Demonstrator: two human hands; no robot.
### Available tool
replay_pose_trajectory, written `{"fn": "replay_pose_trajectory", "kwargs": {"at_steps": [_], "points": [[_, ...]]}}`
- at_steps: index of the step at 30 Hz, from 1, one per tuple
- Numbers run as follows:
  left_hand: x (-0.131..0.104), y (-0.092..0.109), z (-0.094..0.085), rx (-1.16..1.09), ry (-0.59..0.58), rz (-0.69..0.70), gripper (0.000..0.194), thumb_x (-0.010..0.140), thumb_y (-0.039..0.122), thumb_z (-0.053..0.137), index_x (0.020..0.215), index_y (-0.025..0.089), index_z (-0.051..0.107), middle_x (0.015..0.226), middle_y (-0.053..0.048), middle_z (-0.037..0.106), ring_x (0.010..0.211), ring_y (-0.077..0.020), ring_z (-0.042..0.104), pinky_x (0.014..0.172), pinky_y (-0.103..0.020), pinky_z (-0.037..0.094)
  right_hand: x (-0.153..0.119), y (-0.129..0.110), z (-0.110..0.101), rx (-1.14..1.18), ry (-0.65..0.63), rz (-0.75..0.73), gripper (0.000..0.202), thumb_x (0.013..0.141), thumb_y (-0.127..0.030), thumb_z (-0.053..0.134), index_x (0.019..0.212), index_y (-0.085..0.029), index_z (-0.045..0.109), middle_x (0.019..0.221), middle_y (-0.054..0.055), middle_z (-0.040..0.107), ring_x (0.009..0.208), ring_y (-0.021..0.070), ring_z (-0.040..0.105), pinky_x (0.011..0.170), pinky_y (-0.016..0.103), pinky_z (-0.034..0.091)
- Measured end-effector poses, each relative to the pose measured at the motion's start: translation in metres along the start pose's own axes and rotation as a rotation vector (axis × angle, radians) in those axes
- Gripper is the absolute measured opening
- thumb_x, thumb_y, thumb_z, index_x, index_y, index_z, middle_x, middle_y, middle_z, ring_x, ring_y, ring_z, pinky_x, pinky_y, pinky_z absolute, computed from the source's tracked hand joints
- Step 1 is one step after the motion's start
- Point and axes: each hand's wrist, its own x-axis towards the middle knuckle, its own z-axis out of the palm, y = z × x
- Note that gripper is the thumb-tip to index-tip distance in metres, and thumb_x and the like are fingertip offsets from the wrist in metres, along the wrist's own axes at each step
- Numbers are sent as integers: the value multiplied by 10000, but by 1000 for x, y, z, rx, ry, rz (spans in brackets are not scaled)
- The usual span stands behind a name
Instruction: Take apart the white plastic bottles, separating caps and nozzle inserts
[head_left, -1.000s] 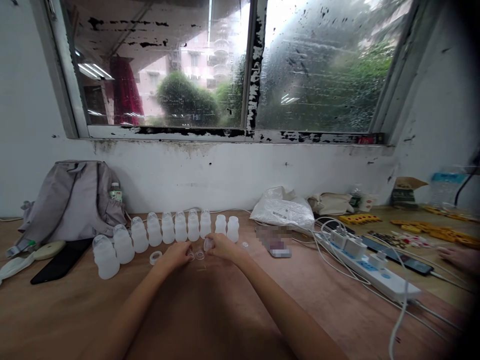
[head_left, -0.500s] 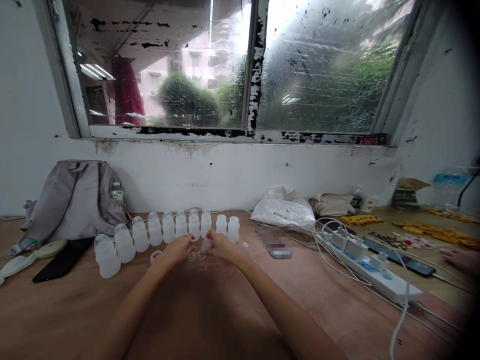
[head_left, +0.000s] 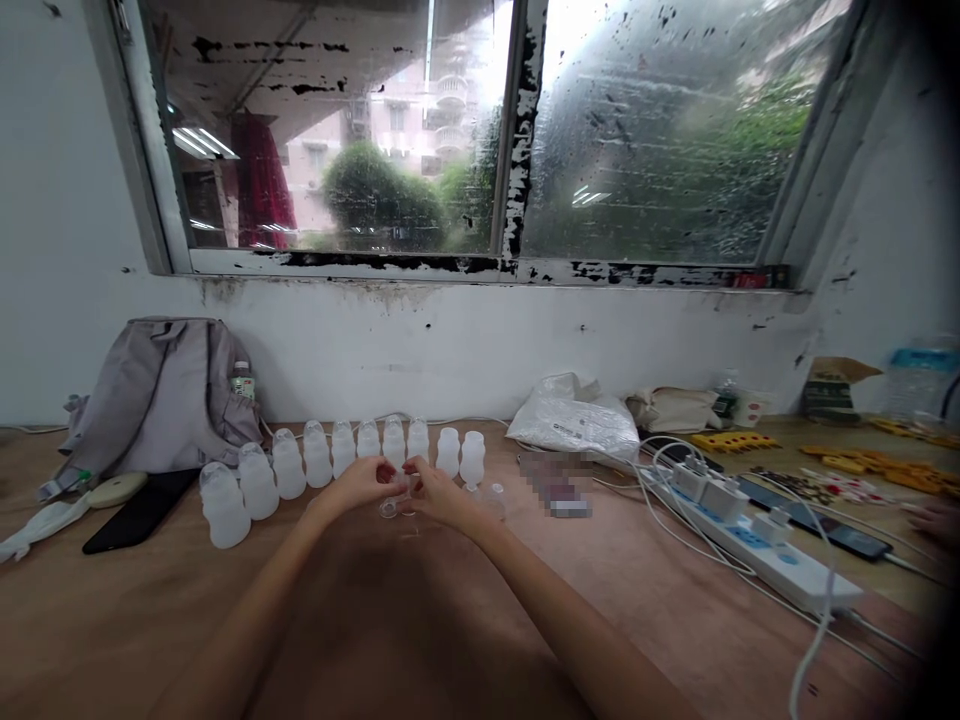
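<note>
In the head view, my left hand (head_left: 369, 484) and my right hand (head_left: 441, 497) meet above the table, their fingertips closed around a small translucent bottle part (head_left: 400, 482). Its exact kind is mostly hidden by the fingers. Just below them, clear rings (head_left: 388, 509) lie on the tabletop. Behind the hands runs a curved row of frosted baby bottles (head_left: 289, 470), most wearing clear domed caps. Two bottles (head_left: 472, 460) at the row's right end have no cap. Small clear, nipple-like pieces (head_left: 498, 497) stand to the right of my right hand.
A grey backpack (head_left: 165, 400) leans on the wall at left, beside a black phone (head_left: 139, 512). To the right are a silvery plastic bag (head_left: 574, 425), a power strip (head_left: 757, 550) with loose cables, and yellow parts (head_left: 855, 468). Another person's hand (head_left: 934, 522) shows at the far right.
My hands have come together, fingertips meeting at the small part. The clear piece that stood upright in my right fingers no longer shows there. The view has shifted slightly.
</note>
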Motion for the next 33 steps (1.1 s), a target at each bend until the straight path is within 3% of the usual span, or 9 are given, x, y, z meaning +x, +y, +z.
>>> {"fn": "replay_pose_trajectory", "kwargs": {"at_steps": [4,7,12,22,28,33], "points": [[-2,-25,-11,291,-7,-173,362,582,343,609,890,158,565,900,-70,612,831,-223,553,650,-251,391,0,2,-1,-55,15,36,519,667,-329,652,1104,-201,403,1112,89,507,806,153,565,700,276,416],[-5,-45,-14,346,-46,-261,356,510,239,648,847,160,568,896,-78,606,842,-245,544,643,-263,385,0,5,-2,-86,37,31,463,694,-312,628,1090,-194,419,1098,86,512,823,158,560,702,279,411],[-1,-62,-6,348,-133,-290,369,492,213,662,845,189,558,912,-24,600,819,-189,553,613,-217,383,1,9,1,-114,34,7,430,696,-278,624,1067,-181,430,1069,80,525,815,156,555,693,268,405],[-4,-59,-9,392,-185,-360,381,465,140,658,832,183,568,915,-53,596,762,-215,572,567,-234,389,-4,23,8,-230,-47,142,336,708,-195,565,1035,-146,502,997,86,575,898,171,544,748,249,390],[2,-46,3,344,-137,-186,346,582,326,638,888,188,551,963,-40,580,886,-201,529,688,-232,387,-7,34,23,-301,-90,188,274,714,-208,547,977,-137,566,939,88,606,881,193,557,759,256,389],[4,-30,22,296,-151,-75,237,690,392,530,793,183,571,818,-20,611,749,-167,554,618,-219,377,-9,32,26,-332,-80,191,220,734,-216,529,939,-155,581,942,80,604,911,196,548,788,258,379]]}}
